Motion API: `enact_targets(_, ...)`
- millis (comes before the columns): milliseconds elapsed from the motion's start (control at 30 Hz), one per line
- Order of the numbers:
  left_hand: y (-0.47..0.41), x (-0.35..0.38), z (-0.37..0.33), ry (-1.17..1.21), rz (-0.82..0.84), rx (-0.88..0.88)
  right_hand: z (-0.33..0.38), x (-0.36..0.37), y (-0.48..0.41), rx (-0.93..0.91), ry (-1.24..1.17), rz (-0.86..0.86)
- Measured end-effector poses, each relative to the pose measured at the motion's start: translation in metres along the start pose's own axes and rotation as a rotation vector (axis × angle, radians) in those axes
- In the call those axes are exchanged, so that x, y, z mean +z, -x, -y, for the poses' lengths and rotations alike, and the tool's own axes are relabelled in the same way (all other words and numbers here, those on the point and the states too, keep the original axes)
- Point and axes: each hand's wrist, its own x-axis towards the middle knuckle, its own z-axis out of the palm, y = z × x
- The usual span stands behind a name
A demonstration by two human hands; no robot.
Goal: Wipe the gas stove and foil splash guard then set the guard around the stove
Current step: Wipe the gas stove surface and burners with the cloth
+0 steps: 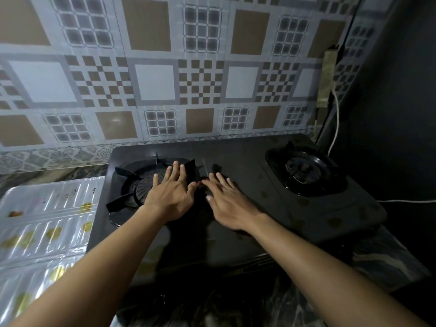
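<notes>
Dim kitchen corner, seen from above. Black two-burner gas stove [236,223] sits on a dark marbled stone counter [389,256], its back edge close to the wall of patterned grey, white and brown square tiles [151,81]. Stove top carries scattered dull yellowish spots, most visible toward the front right corner. Left burner with black pronged pot support [139,185] is partly covered by the left hand [172,197], which lies palm down, fingers extended and loosely spread, reaching over the burner's right side. Right hand [226,201] rests palm down on the flat centre panel between the burners, fingers extended and slightly fanned, pointing up-left; its fingertips sit just beside the left hand's index finger. A small reddish spot shows between the two hands; too small and dark to identify. Neither hand visibly holds anything. Right burner with its round black drip ring [304,171] is uncovered, well apart from both hands. Silver ribbed foil splash guard [47,223] lies flat on the counter to the left of the stove, its right edge touching or just beside the stove's side, cannot tell which; yellow-brown stains are dotted across its panels. White cord [335,121] runs down the wall corner at the right, behind the stove.
</notes>
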Motion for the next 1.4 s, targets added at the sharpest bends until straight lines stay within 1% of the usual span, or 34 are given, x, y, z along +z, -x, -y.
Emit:
enact_targets(67,0.001,0.002,-0.003,0.005,-0.007,0.035,-0.006,-0.002,0.007,-0.01,0.013,0.018)
enact_targets(133,0.002,0.005,-0.002,0.006,-0.016,0.048,-0.016,-0.008,0.003,0.03,0.02,0.039)
enact_targets(333,0.001,0.007,0.0,-0.012,-0.029,0.056,-0.074,-0.031,0.002,0.331,0.01,-0.022)
enact_targets(433,0.001,0.007,0.0,-0.011,-0.033,0.055,-0.092,-0.039,0.015,0.448,-0.046,-0.025)
enact_targets(567,0.007,0.006,-0.004,-0.077,-0.12,0.006,-0.088,-0.035,0.044,0.467,-0.086,-0.085)
enact_targets(633,0.012,0.005,-0.004,-0.082,-0.111,-0.013,-0.082,-0.029,0.057,0.476,-0.088,-0.117)
enact_targets(733,0.015,0.005,-0.003,-0.036,-0.063,0.0,-0.068,-0.024,0.056,0.5,0.002,-0.113)
enact_targets(833,0.015,0.004,-0.002,-0.028,-0.044,0.022,-0.033,-0.016,0.045,0.413,0.027,-0.09)
enact_targets(967,0.016,0.006,-0.002,-0.042,-0.037,0.024,0.023,0.0,0.045,0.254,-0.078,-0.094)
enact_targets(1067,0.016,0.006,-0.002,-0.042,-0.028,0.006,0.053,0.01,0.058,0.204,-0.102,-0.081)
enact_targets(1133,0.015,0.006,-0.003,-0.05,-0.023,0.003,0.066,0.016,0.07,0.186,-0.099,-0.103)
enact_targets(1200,0.016,0.006,-0.003,-0.065,-0.018,0.001,0.078,0.026,0.082,0.135,-0.066,-0.132)
enact_targets(1300,0.017,0.006,-0.004,-0.07,-0.028,0.004,0.089,0.044,0.103,-0.004,0.06,-0.198)
enact_targets(1400,0.017,0.006,-0.004,-0.091,-0.045,0.006,0.082,0.05,0.114,-0.048,0.111,-0.203)
